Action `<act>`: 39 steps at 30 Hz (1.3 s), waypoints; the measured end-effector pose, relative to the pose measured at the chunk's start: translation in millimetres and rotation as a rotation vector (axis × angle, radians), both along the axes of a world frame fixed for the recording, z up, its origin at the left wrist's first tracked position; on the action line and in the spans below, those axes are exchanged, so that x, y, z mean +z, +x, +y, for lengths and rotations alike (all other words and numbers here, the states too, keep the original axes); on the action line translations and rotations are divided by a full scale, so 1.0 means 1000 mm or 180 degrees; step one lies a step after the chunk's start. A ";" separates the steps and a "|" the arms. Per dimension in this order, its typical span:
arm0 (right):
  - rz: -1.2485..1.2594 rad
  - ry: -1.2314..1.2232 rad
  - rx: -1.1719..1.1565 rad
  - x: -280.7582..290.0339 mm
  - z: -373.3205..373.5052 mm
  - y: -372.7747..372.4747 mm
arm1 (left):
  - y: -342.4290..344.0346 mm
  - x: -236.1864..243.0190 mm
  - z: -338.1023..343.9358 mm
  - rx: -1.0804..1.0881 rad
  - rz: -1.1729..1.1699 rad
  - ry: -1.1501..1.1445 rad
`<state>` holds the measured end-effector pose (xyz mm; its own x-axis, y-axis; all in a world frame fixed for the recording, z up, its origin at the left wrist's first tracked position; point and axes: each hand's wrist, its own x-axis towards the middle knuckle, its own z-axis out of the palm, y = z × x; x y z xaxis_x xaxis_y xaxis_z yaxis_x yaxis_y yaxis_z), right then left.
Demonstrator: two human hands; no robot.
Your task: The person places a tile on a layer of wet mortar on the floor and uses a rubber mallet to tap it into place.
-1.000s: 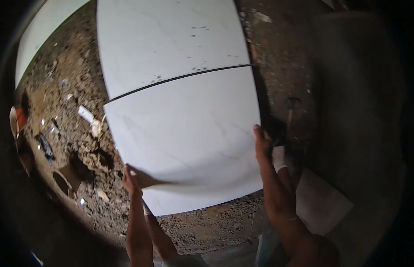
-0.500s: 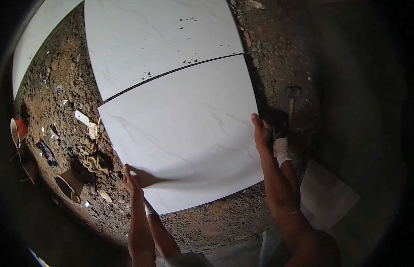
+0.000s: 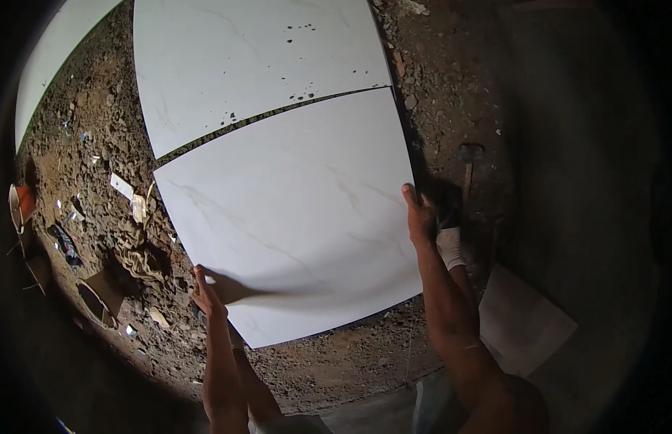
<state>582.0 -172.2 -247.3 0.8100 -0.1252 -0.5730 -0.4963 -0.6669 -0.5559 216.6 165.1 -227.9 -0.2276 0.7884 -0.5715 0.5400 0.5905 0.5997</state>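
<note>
A large white tile [image 3: 292,210] with faint brownish veins lies before me, its far edge beside a second white tile [image 3: 256,50] dotted with dark specks. Between the two runs a narrow dark gap, wider on the left and nearly closed on the right. My left hand [image 3: 208,295] grips the near tile's left edge low down, thumb on top. On the right edge, my right hand [image 3: 420,215] holds it the same way, thumb along the upper face. The fingers of both hands are mostly hidden under or beside the edges.
Rough earth and rubble [image 3: 97,152] surround the tiles. A dark-headed mallet [image 3: 470,153] lies to the right, near a pale square piece [image 3: 525,318]. On the left are a bucket-like container [image 3: 97,304], crumpled cloth [image 3: 140,264], an orange-lined container [image 3: 23,204] and another white tile [image 3: 57,61].
The gap between the two tiles has widened slightly at its left end. Both hands keep their hold on the near tile; the whole view has shifted a little.
</note>
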 end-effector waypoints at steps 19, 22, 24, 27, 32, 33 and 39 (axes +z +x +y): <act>-0.0151 0.0036 -0.0063 -0.022 -0.002 0.003 | -0.007 -0.024 0.014 -0.0118 0.0180 -0.0067; -0.0281 0.0124 -0.0166 -0.022 0.002 0.000 | -0.007 -0.027 0.018 -0.0043 0.0151 -0.0068; -0.0364 0.0090 -0.0190 -0.024 -0.001 0.002 | 0.002 -0.027 0.016 -0.0034 0.0119 -0.0066; -0.0263 -0.0001 -0.0222 -0.022 -0.001 0.004 | 0.004 -0.022 0.019 -0.0143 0.0185 -0.0136; -0.0197 0.0005 -0.0122 -0.017 0.003 0.004 | 0.000 -0.023 0.024 -0.0303 0.0474 -0.0211; -0.0267 0.0018 -0.0089 -0.020 0.000 0.003 | 0.002 -0.021 0.026 -0.0298 0.0511 -0.0337; -0.0044 -0.0290 -0.0041 -0.020 -0.003 0.006 | 0.006 -0.013 0.028 -0.0244 0.0643 -0.0409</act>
<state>587.5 -175.7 -267.3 0.8156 -0.1868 -0.5476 -0.4979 -0.7086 -0.4999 222.3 193.1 -240.8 -0.2897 0.7315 -0.6172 0.6876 0.6077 0.3975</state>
